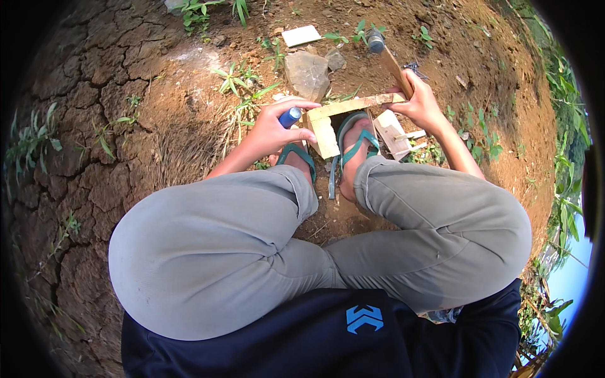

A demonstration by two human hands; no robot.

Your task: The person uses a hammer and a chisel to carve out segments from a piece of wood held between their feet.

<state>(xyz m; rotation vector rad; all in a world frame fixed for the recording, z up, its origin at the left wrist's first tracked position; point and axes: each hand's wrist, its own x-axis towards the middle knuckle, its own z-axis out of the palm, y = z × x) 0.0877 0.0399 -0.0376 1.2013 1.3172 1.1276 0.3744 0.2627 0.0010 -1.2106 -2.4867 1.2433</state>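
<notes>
My left hand (273, 126) is closed round a blue cylindrical handle (290, 118); the rest of that tool is hidden. Its thumb and fingertips also rest at the corner of a pale wooden frame (324, 137) made of joined strips. My right hand (421, 104) grips the wooden shaft of a hammer (393, 65), whose dark metal head points up and away. That hand's thumb and lower fingers also press on the right end of the frame's top strip (356, 105). The frame stands on the ground over and between my feet in green flip-flops (358, 140).
Right of the frame lie wood offcuts (394, 133); a small heap of dark nails (414, 68) sits beyond my right hand. Ahead are a grey stone (307, 74) and a flat pale wood piece (301, 36). A thin grey strip (332, 179) is between my feet. Cracked soil spreads left.
</notes>
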